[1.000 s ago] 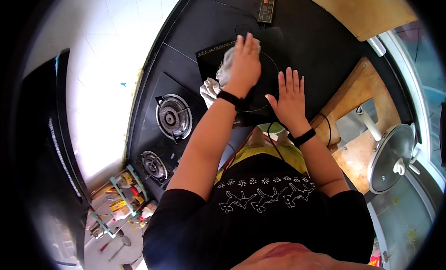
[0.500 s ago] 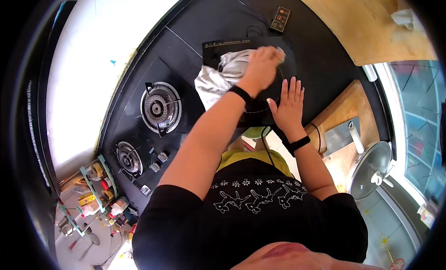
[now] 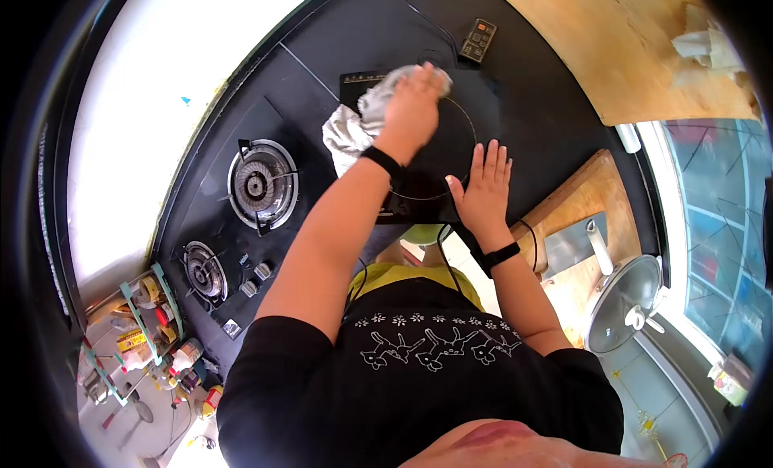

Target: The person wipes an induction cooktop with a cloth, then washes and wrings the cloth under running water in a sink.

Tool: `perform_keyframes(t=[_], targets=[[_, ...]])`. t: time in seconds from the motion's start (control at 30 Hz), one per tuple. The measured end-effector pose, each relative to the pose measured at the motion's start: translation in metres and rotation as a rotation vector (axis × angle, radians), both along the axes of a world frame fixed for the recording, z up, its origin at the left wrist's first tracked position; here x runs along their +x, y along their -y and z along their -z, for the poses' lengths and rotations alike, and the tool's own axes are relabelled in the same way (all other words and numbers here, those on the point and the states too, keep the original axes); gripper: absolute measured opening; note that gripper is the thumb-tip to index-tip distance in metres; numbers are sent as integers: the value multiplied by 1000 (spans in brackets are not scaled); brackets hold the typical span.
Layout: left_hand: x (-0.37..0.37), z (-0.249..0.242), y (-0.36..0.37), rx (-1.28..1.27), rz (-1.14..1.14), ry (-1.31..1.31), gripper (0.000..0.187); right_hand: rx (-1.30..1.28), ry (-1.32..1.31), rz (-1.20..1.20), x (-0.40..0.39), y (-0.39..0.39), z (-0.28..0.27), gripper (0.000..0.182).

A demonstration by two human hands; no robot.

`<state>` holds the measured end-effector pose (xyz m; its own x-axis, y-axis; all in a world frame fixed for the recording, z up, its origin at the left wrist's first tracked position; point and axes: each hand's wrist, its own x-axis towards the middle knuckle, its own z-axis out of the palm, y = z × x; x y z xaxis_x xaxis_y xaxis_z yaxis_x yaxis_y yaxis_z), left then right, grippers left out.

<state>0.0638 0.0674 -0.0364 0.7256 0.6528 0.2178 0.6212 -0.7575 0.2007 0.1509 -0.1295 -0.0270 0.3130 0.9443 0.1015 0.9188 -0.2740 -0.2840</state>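
Observation:
A pale grey cloth lies bunched over the upper left part of a black induction hob. My left hand holds part of it down on the hob's glass, with fingers together pointing away from me. Their grip beneath is partly hidden. Flat at the hob's near right edge rests my right hand, palm down, fingers spread, holding nothing. Both wrists wear black bands.
On the left is a gas stove with two burners. Beyond the hob lies a small control panel. At right are a wooden board, a cleaver and a glass lid. Bottles stand at lower left.
My left hand has swept leftward and slightly away across the hob, carrying part of the cloth along. My right hand stays flat at the hob's edge. The whole view has shifted slightly.

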Motion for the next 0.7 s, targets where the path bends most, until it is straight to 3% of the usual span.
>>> perform_keyframes(t=[0.13, 0.2, 0.27, 0.43, 0.57, 0.7], targets=[[1, 3, -9, 35, 41, 42, 47, 10, -10, 3, 1, 1, -2, 74], [-3, -9, 15, -61, 336, -78, 50, 49, -34, 18, 1, -1, -3, 73], [1, -8, 42, -154, 330, 48, 48, 64, -31, 12, 0, 1, -3, 72], [47, 1, 25, -98, 500, 77, 46, 27, -28, 16, 1, 0, -3, 73], [79, 9, 29, -108, 343, 124, 46, -5, 9, 4, -1, 1, 1, 74], [37, 3, 52, -144, 366, 70, 48, -1, 4, -5, 1, 1, 6, 76]])
